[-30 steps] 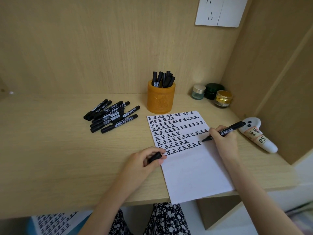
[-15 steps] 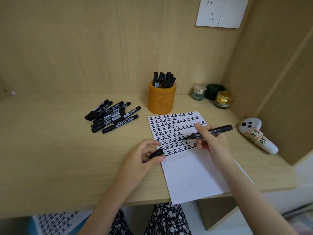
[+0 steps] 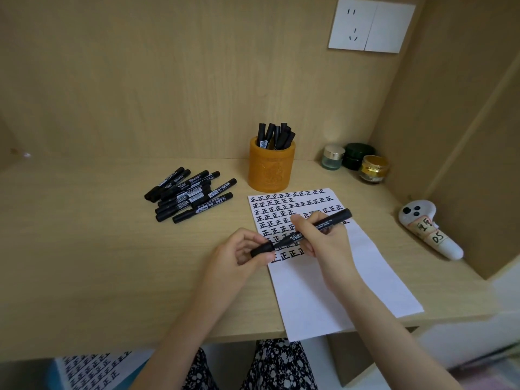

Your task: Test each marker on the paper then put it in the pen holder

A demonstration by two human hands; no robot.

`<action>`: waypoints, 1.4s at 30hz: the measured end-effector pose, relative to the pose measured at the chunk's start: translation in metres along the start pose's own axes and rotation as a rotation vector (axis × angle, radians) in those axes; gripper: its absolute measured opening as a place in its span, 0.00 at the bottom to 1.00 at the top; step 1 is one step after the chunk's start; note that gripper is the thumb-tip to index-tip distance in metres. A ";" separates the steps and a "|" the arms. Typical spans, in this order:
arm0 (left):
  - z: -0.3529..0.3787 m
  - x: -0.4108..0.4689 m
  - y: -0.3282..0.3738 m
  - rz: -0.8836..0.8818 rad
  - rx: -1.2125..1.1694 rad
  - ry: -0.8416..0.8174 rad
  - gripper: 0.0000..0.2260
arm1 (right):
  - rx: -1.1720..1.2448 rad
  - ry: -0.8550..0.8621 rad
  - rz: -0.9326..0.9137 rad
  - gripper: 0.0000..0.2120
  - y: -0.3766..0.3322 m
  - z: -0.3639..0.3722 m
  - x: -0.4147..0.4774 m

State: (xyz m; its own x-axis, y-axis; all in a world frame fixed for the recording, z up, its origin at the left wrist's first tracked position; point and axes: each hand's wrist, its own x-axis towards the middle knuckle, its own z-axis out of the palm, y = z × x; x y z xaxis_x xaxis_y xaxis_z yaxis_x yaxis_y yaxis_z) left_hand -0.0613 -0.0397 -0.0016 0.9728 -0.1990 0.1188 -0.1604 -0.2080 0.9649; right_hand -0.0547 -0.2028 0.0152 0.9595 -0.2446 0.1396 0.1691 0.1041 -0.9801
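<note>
My right hand grips a black marker above the white paper, whose upper half is filled with rows of black characters. My left hand pinches the marker's black cap at the paper's left edge. The marker's tip meets the cap's mouth. An orange pen holder with several black markers in it stands behind the paper. A pile of several black markers lies on the desk to the holder's left.
Three small jars stand at the back right by the side wall. A white controller lies at the desk's right side. A wall socket is above. Another written sheet lies below the desk edge.
My right hand lifted the marker off the paper and swung it left. Its tip now meets the cap held in my left hand, which rose slightly.
</note>
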 end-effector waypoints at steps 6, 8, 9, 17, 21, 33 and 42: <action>0.004 -0.002 0.006 0.031 -0.043 0.011 0.09 | -0.029 -0.029 -0.010 0.19 0.002 0.009 -0.006; 0.005 -0.003 0.007 0.044 -0.056 0.031 0.08 | -0.020 -0.028 -0.012 0.20 0.002 0.013 -0.006; 0.005 -0.003 0.008 0.051 -0.069 0.038 0.07 | -0.017 -0.026 -0.014 0.20 0.003 0.015 -0.006; 0.007 -0.007 0.010 0.046 -0.171 0.098 0.05 | -0.038 -0.032 -0.015 0.18 0.006 0.023 -0.003; 0.006 -0.006 0.011 0.044 -0.161 0.104 0.05 | -0.022 -0.032 0.010 0.18 0.005 0.024 -0.001; -0.014 0.008 0.020 0.069 0.000 0.193 0.03 | -0.326 0.088 0.041 0.21 -0.015 0.012 0.019; -0.019 0.021 0.023 0.105 0.131 0.258 0.06 | -0.719 -0.373 -0.522 0.09 0.001 0.022 0.019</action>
State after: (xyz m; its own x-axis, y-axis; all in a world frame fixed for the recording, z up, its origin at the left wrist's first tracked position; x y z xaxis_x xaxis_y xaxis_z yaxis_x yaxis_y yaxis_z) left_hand -0.0411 -0.0305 0.0279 0.9574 0.0204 0.2881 -0.2662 -0.3238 0.9079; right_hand -0.0312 -0.1865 0.0200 0.8333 0.2423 0.4970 0.5356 -0.5767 -0.6169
